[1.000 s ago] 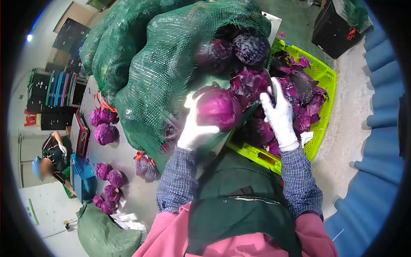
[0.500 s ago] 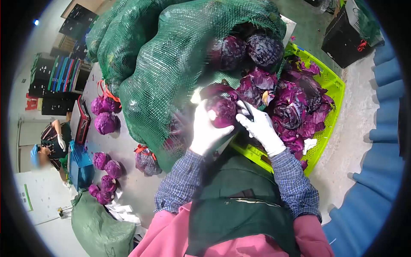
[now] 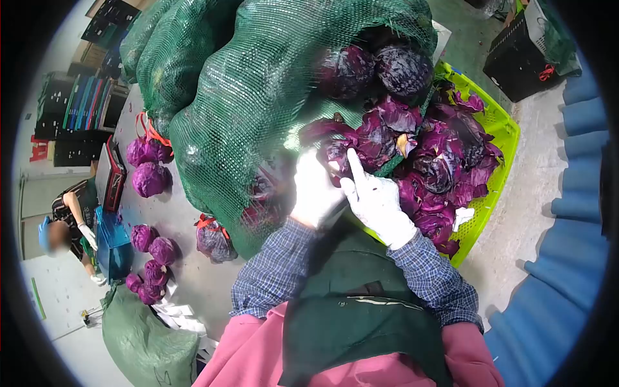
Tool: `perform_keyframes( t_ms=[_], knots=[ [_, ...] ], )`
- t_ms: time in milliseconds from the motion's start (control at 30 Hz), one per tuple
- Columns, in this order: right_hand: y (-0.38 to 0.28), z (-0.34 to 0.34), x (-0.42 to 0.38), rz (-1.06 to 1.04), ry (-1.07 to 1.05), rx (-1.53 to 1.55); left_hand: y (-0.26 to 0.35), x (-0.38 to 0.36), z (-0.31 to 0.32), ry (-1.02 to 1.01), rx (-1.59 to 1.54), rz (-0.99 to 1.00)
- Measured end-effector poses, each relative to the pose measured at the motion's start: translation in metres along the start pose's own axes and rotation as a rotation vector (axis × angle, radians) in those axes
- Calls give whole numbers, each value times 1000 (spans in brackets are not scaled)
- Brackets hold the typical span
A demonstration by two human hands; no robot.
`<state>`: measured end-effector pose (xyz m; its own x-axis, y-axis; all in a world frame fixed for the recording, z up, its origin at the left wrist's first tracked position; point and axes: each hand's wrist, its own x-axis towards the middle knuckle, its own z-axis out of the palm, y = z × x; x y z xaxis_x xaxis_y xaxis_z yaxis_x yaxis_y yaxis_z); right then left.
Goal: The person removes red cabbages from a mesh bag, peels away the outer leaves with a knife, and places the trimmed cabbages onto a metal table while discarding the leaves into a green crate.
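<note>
Both my hands wear white gloves and meet around a red cabbage (image 3: 336,152) in front of me. My left hand (image 3: 316,190) is wrapped round its left and near side, in bright glare. My right hand (image 3: 375,201) touches its right side, index finger stretched up along it and the other fingers bent. Behind the cabbage, a green mesh sack (image 3: 238,97) gapes open, with two dark cabbages (image 3: 404,69) at its mouth. Loose purple leaves (image 3: 445,164) are heaped in a lime-green crate (image 3: 506,164) on the right.
Several peeled cabbages (image 3: 149,179) lie on the grey table (image 3: 200,277) at left. A tied cabbage (image 3: 215,244) sits near the sack. A co-worker (image 3: 74,216) stands at far left by a blue bin (image 3: 115,245). A black crate (image 3: 522,61) stands at upper right.
My hands have come closer together. My right hand has shifted left and its index finger now points up along the cabbage. The view has shifted slightly, and the co-worker's arm has moved.
</note>
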<state>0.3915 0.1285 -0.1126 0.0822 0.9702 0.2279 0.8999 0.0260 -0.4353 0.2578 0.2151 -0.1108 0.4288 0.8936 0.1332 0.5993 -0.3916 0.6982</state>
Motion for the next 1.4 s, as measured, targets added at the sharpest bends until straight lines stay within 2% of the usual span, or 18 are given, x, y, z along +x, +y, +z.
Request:
perform_keyframes(
  t_ms=[200,333,467,500,533,567,633,700,767,800,833,900,1000,1100,1167,1233,1300,1400],
  knots=[
    [-1,7,26,-39,56,-156,7,13,-6,-42,-135,-24],
    [10,17,39,-55,30,-131,-4,6,5,90,61,28],
    [28,13,54,-78,-105,-134,-4,-1,11,77,104,-37],
    [48,8,61,-204,75,-161,0,-12,13,83,170,-20],
    [67,17,69,102,-109,-232,5,-22,15,90,236,-4],
    [93,24,64,-1,-109,-287,4,-31,17,94,310,127],
    [94,6,68,345,-257,-43,1,-33,13,84,258,124],
    [92,10,51,370,-158,73,-5,-32,-2,86,58,3],
    [117,33,26,402,215,154,-19,-34,-3,65,-223,-178],
    [126,10,23,933,87,937,-20,-36,-6,63,-342,-257],
    [128,-3,14,987,233,1044,-20,-39,-8,53,-462,-333],
    [125,-24,7,838,266,882,-10,-32,-12,44,-451,-256],
    [64,-52,17,557,52,647,9,-21,-5,-24,-474,-133],
    [42,-45,31,522,-296,832,-4,-16,7,-129,-155,52],
    [60,-23,37,532,-432,987,-8,-15,4,-195,-121,9],
    [57,-42,52,403,-599,761,-11,-13,4,-201,68,158],
    [70,2,37,-13,-188,317,-10,-14,8,-193,125,187],
    [71,5,40,-27,-212,276,-7,-11,10,-221,73,154]
  ],
)
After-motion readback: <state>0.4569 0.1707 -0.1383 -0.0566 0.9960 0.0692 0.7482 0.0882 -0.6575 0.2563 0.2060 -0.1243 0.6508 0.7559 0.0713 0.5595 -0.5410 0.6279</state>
